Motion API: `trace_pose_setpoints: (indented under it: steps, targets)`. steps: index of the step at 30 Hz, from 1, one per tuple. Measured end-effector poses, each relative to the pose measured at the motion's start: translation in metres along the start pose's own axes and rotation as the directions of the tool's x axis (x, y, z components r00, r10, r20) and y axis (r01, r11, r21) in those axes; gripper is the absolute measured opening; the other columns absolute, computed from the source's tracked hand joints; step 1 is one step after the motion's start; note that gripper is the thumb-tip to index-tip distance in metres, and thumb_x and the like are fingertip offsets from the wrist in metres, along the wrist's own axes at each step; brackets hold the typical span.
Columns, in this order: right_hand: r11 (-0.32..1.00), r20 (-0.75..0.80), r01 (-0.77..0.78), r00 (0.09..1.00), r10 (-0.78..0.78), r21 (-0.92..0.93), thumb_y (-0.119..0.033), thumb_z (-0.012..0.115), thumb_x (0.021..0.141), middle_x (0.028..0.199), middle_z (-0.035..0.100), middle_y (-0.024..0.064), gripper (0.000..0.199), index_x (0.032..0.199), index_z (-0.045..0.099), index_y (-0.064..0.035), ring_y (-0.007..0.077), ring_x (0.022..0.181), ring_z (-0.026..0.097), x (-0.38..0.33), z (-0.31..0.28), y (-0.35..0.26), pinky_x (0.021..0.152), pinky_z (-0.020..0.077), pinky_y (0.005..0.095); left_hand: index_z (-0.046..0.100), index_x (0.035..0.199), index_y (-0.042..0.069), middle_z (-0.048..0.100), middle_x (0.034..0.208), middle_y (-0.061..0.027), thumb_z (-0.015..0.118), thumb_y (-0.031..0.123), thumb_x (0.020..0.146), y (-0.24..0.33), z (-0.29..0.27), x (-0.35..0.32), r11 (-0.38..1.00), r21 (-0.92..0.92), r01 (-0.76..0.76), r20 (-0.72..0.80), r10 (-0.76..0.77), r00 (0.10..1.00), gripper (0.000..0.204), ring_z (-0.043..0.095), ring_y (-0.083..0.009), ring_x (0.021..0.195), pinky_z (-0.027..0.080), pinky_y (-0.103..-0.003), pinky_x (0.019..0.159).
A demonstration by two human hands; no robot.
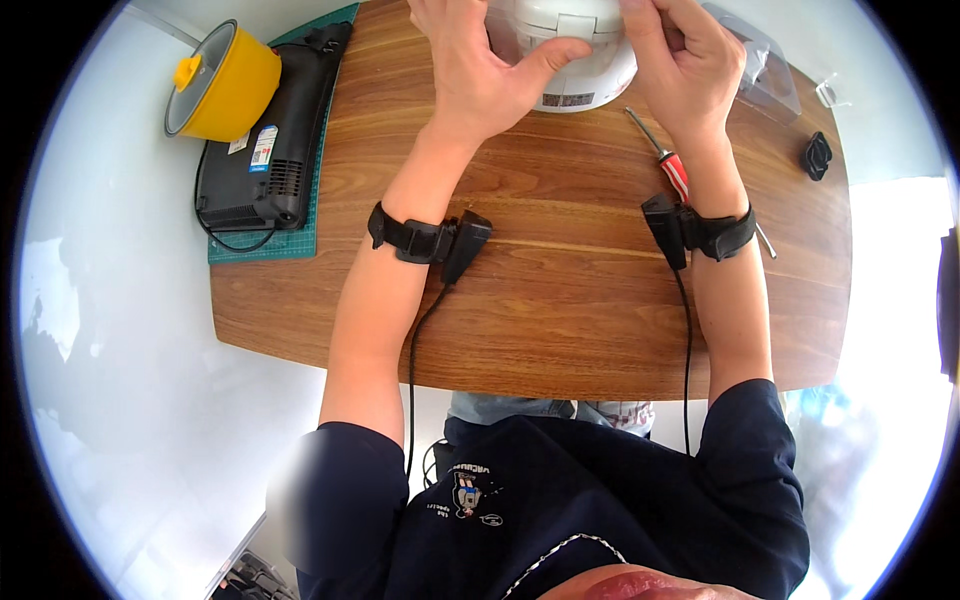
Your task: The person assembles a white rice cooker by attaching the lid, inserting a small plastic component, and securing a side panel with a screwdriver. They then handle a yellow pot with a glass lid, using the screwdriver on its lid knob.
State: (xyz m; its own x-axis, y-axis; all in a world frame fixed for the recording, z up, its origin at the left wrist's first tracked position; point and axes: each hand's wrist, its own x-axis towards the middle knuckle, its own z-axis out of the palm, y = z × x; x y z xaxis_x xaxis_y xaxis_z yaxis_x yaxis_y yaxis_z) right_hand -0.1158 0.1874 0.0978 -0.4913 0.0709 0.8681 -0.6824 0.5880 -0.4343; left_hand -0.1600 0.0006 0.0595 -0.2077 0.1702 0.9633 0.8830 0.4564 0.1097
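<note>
At the far edge of the table, a rounded white appliance with a lid and a front latch, which looks like a small rice cooker (pixel 590 95), is cut off by the top of the picture. My left hand (pixel 475 85) grips its left side, thumb stretched across the front near the latch. On the other side, my right hand (pixel 695 65) holds it with curled fingers by the lid. Below the right hand lies a screwdriver (pixel 674 172) with a red and white handle, partly hidden by my forearm.
A yellow pot (pixel 240 85) with a lid rests on a black boxy appliance (pixel 270 160) at the left, over a green cutting mat (pixel 290 245). To the right are a clear plastic tray (pixel 770 85) and a small black part (pixel 817 156). Cabled black devices are strapped to both wrists.
</note>
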Motion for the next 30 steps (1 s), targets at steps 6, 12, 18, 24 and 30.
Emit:
trace_pose_setpoints:
  steps: [6, 12, 18, 24, 30]
  targets:
    - [0.916, 0.083, -0.252, 0.968, 0.238, 0.312, -0.006, 0.055, 0.099, 0.065, 0.057, 0.0037, 0.02, 0.106, 0.07, 0.005, 0.0113, 0.061, 0.054, 0.002, -0.008, -0.008, 0.059, 0.0432, 0.0256, 0.057, 0.124, 0.006, 0.049, 0.135, -0.0202, 0.077, 0.054, 0.086, -0.008, -0.004, -0.002, 0.997, 0.052, -0.057, 0.059, 0.054, 0.997, 0.064, 0.041, -0.0413, 0.133, 0.027, -0.056, 0.117]
    - [0.397, 0.188, -0.43, 0.834, 0.518, 0.811, 0.003, 0.042, 0.099, 0.089, 0.054, 0.0056, 0.029, 0.125, 0.053, 0.0072, 0.0153, 0.075, 0.054, 0.007, -0.017, -0.002, 0.071, 0.0458, 0.0239, 0.057, 0.127, 0.006, 0.049, 0.138, -0.0209, 0.072, 0.05, 0.093, -0.006, -0.009, -0.001, 0.997, 0.056, -0.054, 0.094, 0.049, 0.994, 0.058, 0.039, -0.0441, 0.134, 0.026, -0.058, 0.116]
    - [0.325, 0.112, -0.44, 0.72, 0.684, 0.837, -0.001, 0.038, 0.107, 0.109, 0.058, 0.0154, 0.026, 0.129, 0.048, 0.0071, 0.023, 0.09, 0.066, 0.022, -0.016, -0.017, 0.088, 0.0583, 0.033, 0.059, 0.126, 0.008, 0.049, 0.137, -0.0204, 0.077, 0.044, 0.088, -0.003, -0.003, -0.001, 0.998, 0.059, -0.026, 0.063, 0.023, 0.998, 0.055, 0.04, -0.0439, 0.132, 0.027, -0.058, 0.115]
    - [0.419, 0.126, -0.509, 0.735, 0.666, 0.752, -0.014, 0.042, 0.111, 0.101, 0.065, 0.0136, 0.028, 0.132, 0.049, 0.0042, 0.0198, 0.082, 0.067, 0.029, -0.022, -0.041, 0.076, 0.0583, 0.0305, 0.058, 0.136, 0.017, 0.043, 0.146, -0.0147, 0.08, 0.05, 0.085, -0.004, -0.003, -0.002, 0.995, 0.091, -0.033, 0.041, 0.029, 0.999, 0.064, 0.033, -0.0407, 0.141, 0.028, -0.055, 0.111]
    - [0.485, 0.331, -0.585, 0.793, 0.512, 0.65, -0.03, 0.035, 0.115, 0.12, 0.072, 0.0213, 0.045, 0.136, 0.054, 0.0037, 0.0251, 0.097, 0.073, 0.017, -0.026, -0.048, 0.086, 0.0588, 0.0348, 0.054, 0.132, 0.009, 0.036, 0.147, -0.0148, 0.085, 0.034, 0.085, 0.026, -0.01, 0.014, 0.994, 0.069, -0.084, -0.121, 0.092, 0.988, 0.062, 0.037, -0.0372, 0.138, 0.039, -0.048, 0.107]
